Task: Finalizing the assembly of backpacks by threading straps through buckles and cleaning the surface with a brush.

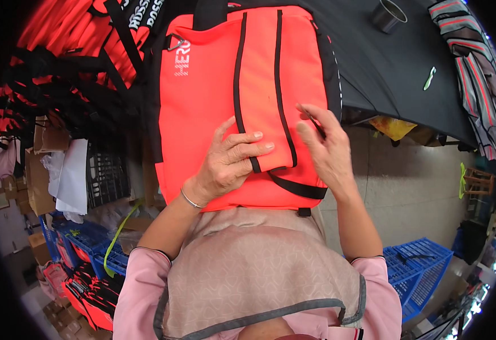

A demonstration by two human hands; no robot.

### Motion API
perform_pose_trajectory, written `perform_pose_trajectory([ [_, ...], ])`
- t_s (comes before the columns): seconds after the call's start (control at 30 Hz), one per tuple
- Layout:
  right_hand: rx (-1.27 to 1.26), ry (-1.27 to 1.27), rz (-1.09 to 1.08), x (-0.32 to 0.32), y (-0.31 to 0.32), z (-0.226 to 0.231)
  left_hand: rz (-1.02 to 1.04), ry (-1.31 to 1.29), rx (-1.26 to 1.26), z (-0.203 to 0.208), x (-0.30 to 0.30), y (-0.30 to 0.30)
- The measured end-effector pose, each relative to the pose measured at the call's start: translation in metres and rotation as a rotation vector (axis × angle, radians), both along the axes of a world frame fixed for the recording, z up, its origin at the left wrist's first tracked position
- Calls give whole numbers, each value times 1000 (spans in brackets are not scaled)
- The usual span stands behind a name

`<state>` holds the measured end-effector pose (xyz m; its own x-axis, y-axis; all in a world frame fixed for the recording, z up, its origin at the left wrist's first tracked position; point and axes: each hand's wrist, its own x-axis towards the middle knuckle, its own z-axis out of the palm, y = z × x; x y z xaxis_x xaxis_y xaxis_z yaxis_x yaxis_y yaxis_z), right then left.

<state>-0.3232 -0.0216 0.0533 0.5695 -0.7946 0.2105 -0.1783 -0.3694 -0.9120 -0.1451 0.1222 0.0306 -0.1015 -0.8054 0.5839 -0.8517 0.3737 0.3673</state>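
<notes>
A bright red-orange backpack [202, 107] with black edging lies in front of me, its lower edge by my lap. A wide padded shoulder strap [262, 85] with black binding runs down its middle. My left hand [228, 161] lies over the strap's lower left edge, fingers stretched out and apart, fingertips on the fabric. Just right of the strap, my right hand [328, 144] is closed around a thin dark tool [313, 123], mostly hidden by the fingers. Below the strap's end, a black webbing strap [297, 188] crosses toward the lower right corner.
A black-covered table [367, 73] holds a metal cup [388, 16], a small green-and-white item [429, 78] and grey striped pieces [469, 68]. Red and black bags [61, 51] are piled at left. Blue plastic crates [420, 266] stand lower right; cardboard boxes [41, 175] stand left.
</notes>
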Motion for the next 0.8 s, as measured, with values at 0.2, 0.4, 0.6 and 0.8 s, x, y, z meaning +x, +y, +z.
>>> perform_pose_trajectory([
  [0.2, -187, 84, -20, -41, 20, 16, -9, 17, 3, -7, 0, -4],
  [0.4, -624, 250, 83, -51, 28, 22, 7, 20, 6, -7, -1, -3],
  [0.6, -744, 300, 77, -51, 30, 24, 5, 13, 32, -6, -2, -3],
  [0.8, -763, 333, 100, -48, 31, 24, 11, 11, 26, -5, -1, -3],
])
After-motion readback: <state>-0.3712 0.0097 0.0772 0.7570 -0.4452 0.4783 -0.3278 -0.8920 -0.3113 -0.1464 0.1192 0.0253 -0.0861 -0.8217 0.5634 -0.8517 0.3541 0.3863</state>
